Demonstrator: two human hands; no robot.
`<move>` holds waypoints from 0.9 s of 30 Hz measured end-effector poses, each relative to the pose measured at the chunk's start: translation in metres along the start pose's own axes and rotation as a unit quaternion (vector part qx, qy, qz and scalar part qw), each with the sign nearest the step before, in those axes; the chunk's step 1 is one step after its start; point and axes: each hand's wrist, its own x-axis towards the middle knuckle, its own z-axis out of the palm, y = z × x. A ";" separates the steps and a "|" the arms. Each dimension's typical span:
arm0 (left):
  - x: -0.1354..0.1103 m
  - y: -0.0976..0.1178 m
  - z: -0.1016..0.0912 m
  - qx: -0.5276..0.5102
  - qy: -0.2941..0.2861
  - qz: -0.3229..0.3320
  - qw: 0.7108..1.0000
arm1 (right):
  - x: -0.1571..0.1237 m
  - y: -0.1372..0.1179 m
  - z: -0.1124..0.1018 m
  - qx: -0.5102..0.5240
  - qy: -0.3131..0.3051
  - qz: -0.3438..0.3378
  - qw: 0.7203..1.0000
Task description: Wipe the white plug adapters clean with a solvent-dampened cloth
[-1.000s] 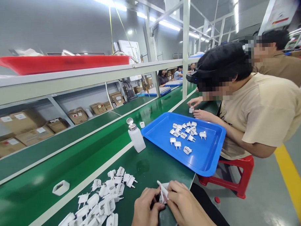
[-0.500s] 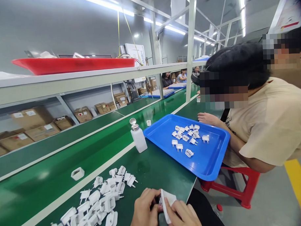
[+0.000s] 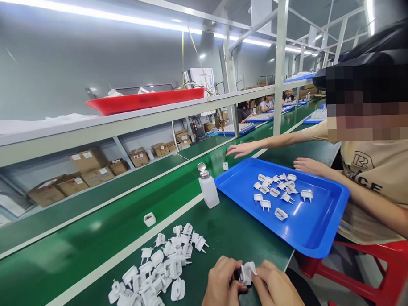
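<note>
As both hands (image 3: pixel 219 290) (image 3: pixel 276 289) pinch it, the white plug (image 3: pixel 248 273) stands upright.

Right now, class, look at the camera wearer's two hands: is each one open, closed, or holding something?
Left hand: closed, holding a white plastic plug part.
Right hand: closed, gripping the same part.

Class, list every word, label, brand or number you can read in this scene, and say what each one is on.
"TRASONIC": on the white box behind the red tray
"ICE": on the seated co-worker's T-shirt
Logo above it: too blurred to read
Labels on the cardboard boxes: too small to read
</note>
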 end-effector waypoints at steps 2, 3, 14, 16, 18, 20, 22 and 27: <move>0.000 0.003 -0.001 0.011 -0.006 -0.002 1.000 | 0.000 0.001 0.002 -0.004 0.006 0.012 1.000; 0.000 0.004 -0.001 0.017 -0.006 -0.002 1.000 | 0.000 0.002 0.003 -0.006 0.010 0.019 1.000; -0.003 0.006 -0.001 -0.009 -0.007 -0.035 0.999 | 0.004 -0.011 0.004 0.068 0.011 0.113 0.991; -0.002 0.012 -0.004 -0.029 0.004 -0.061 0.998 | 0.006 -0.014 -0.003 0.114 0.006 0.138 0.984; -0.001 0.019 -0.006 -0.053 0.018 -0.102 0.993 | 0.009 -0.013 -0.012 0.159 -0.002 0.154 0.975; 0.001 0.024 -0.009 -0.083 0.035 -0.149 0.985 | 0.010 -0.008 -0.021 0.212 0.014 0.189 0.959; 0.002 0.026 -0.010 -0.138 0.048 -0.188 0.971 | 0.011 -0.004 -0.031 0.271 0.070 0.247 0.928; 0.008 0.025 -0.012 -0.339 0.081 -0.221 0.911 | 0.010 -0.010 -0.042 0.322 0.112 0.229 0.912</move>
